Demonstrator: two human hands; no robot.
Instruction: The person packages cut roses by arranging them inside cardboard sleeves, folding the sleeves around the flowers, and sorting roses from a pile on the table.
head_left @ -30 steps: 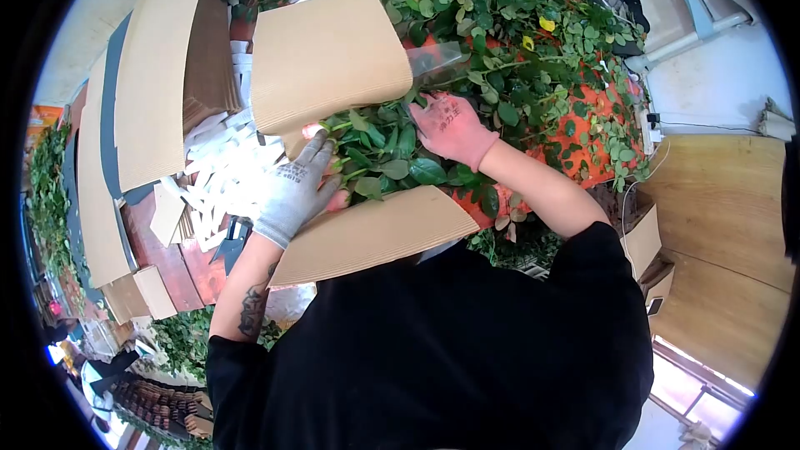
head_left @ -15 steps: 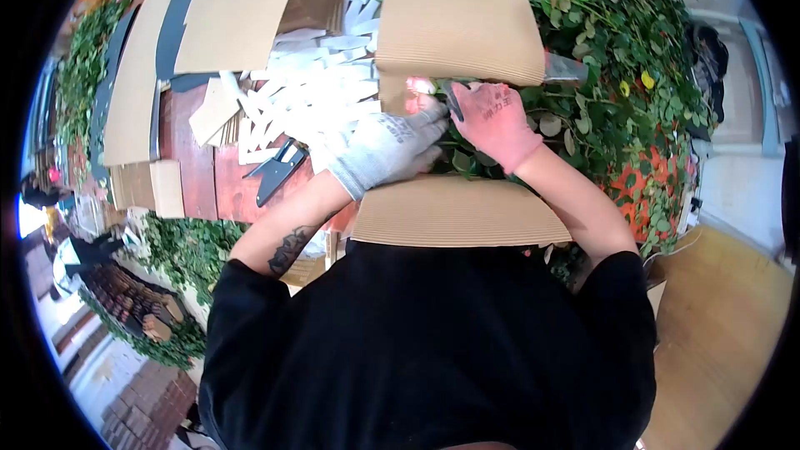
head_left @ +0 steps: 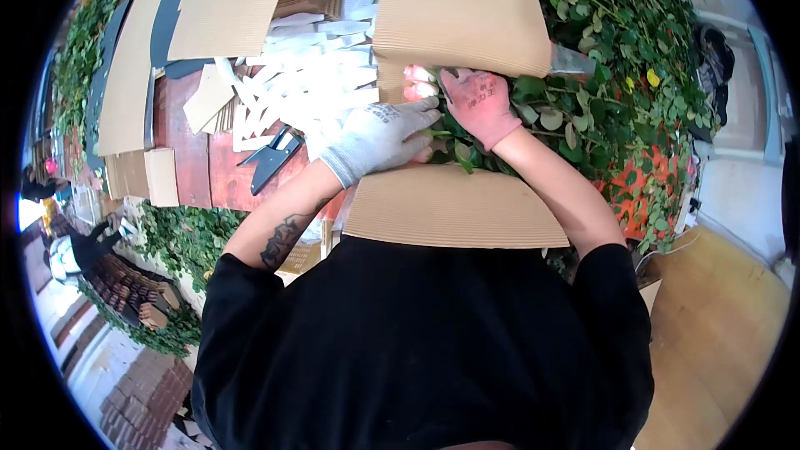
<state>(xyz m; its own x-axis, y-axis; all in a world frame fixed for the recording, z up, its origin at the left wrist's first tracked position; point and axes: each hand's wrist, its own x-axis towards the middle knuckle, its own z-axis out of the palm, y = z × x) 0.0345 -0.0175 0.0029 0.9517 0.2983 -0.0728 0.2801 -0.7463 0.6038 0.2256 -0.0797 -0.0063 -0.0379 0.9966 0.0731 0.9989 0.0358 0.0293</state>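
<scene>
Roses: pink heads lie at 1 o'clock from the left hand and 10 o'clock from the right hand, between two cardboard sheets; more pink shows beneath the left thumb.
Left hand: in a pale grey glove; laid over the flowers, fingers stretched toward the heads with the thumb apart from them; whether they grip, I cannot tell.
Right hand: in a pink glove; fingers bent over the leafy stems just beside the heads; their tips are partly hidden, so whether they are clamped, I cannot tell.
Upper cardboard: at 12 o'clock from the right hand; ribbed.
Lower cardboard: at 6 o'clock from the right hand, by the person's black shirt.
Leaves: heaped at 2 o'clock from the right hand.
White strips: scattered at 10 o'clock from the left hand.
Black tool: at 9 o'clock from the left hand, on the red table.
</scene>
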